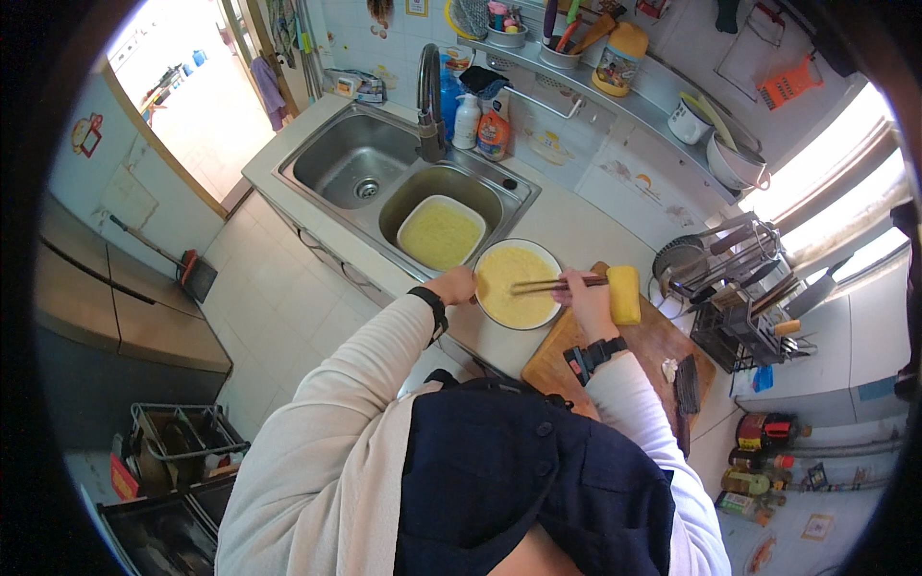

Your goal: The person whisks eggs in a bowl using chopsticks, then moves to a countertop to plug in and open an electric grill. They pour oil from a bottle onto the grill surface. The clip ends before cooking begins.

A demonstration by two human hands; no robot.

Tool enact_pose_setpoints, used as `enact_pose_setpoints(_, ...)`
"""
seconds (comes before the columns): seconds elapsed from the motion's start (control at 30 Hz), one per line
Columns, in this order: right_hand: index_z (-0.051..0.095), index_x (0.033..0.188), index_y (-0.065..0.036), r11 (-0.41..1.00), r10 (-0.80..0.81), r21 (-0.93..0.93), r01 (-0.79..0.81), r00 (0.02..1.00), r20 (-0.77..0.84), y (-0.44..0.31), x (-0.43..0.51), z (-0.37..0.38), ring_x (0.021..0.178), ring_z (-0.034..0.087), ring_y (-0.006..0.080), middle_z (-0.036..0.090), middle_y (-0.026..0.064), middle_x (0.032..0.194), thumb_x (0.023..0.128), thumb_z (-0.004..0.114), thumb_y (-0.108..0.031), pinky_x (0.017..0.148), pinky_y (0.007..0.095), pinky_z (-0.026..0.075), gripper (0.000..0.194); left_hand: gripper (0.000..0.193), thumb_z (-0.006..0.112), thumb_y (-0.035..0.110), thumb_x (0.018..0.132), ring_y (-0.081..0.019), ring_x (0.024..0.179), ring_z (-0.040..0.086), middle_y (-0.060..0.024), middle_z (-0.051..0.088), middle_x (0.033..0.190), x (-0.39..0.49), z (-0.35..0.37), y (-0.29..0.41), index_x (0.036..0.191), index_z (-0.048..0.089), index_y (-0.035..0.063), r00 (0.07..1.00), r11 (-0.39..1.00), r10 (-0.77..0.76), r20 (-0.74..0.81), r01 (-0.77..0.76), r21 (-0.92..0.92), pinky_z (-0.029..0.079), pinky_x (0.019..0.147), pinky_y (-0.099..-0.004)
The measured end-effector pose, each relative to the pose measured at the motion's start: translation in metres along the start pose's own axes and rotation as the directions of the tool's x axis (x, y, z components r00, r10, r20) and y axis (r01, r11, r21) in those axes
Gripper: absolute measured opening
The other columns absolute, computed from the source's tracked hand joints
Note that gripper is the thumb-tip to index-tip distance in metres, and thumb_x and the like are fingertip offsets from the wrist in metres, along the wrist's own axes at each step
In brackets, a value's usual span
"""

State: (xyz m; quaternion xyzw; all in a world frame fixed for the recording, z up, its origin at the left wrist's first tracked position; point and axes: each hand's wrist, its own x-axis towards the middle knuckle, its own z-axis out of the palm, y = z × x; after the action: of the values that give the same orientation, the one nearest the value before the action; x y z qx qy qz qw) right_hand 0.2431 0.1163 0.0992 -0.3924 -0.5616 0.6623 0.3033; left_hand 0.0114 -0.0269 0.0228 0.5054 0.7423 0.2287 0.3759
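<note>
My left hand grips the near left rim of a white bowl with a dark edge, which stands on the counter beside the sink. A pale yellow mixture fills much of the bowl. In my right hand is a pair of wooden chopsticks, their tips in the mixture. Just right of that hand, a yellow block or sponge-like item lies by the upper edge of a wooden cutting board. A white basin with yellowish-green contents sits in the right sink bowl.
The steel double sink has a tall faucet with pump and spray bottles behind it. A dark-bladed cleaver lies on the board's right part. Utensil racks stand farther right, near several bottles.
</note>
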Motion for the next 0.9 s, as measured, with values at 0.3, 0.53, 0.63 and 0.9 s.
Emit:
enact_pose_setpoints(0.3, 0.060, 0.085, 0.008, 1.000, 0.023, 0.014, -0.022, 0.999, -0.025, 0.007, 0.007, 0.005, 0.062, 0.065, 0.0216, 0.064, 0.0153, 0.075, 0.088, 0.058, -0.015, 0.054, 0.0287, 0.056, 0.023, 0.043, 0.035, 0.024, 0.088, -0.0259, 0.065, 0.064, -0.0145, 0.066, 0.071, -0.004, -0.003, 0.006, 0.072, 0.065, -0.0030, 1.000, 0.998, 0.031, 0.001, -0.031, 0.055, 0.051, 0.064, -0.0371)
enact_pose_setpoints(0.53, 0.059, 0.086, 0.006, 0.995, 0.097, 0.002, -0.097, 0.995, -0.008, 0.002, 0.007, 0.009, 0.059, 0.064, 0.0211, 0.063, 0.0154, 0.078, 0.089, 0.057, -0.015, 0.054, 0.0263, 0.055, 0.021, 0.043, 0.035, 0.024, 0.088, -0.0257, 0.064, 0.064, -0.0147, 0.066, 0.071, -0.003, -0.003, 0.003, 0.075, 0.065, -0.0040, 0.999, 0.999, 0.050, 0.015, -0.050, 0.009, 0.050, 0.063, -0.0368)
enact_pose_setpoints(0.63, 0.059, 0.086, 0.006, 0.998, 0.025, -0.048, -0.027, 0.999, -0.043, 0.001, 0.008, 0.010, 0.059, 0.064, 0.0205, 0.063, 0.0147, 0.077, 0.089, 0.056, -0.015, 0.054, 0.0262, 0.055, 0.021, 0.043, 0.035, 0.024, 0.088, -0.0255, 0.064, 0.064, -0.0147, 0.066, 0.071, -0.003, -0.002, 0.003, 0.076, 0.065, -0.0045, 0.997, 0.997, 0.073, 0.014, -0.074, 0.025, 0.050, 0.062, -0.0365)
enact_pose_setpoints(0.9, 0.060, 0.083, 0.005, 0.996, -0.057, -0.067, 0.057, 0.998, 0.005, -0.014, 0.004, 0.016, 0.060, 0.064, 0.0184, 0.063, 0.0130, 0.074, 0.089, 0.056, -0.014, 0.055, 0.0265, 0.054, 0.020, 0.032, 0.045, 0.021, 0.080, -0.0273, 0.068, 0.065, -0.0152, 0.067, 0.072, -0.003, -0.003, 0.006, 0.070, 0.067, 0.0003, 0.996, 0.984, -0.091, 0.017, 0.092, -0.153, 0.050, 0.065, -0.0363)
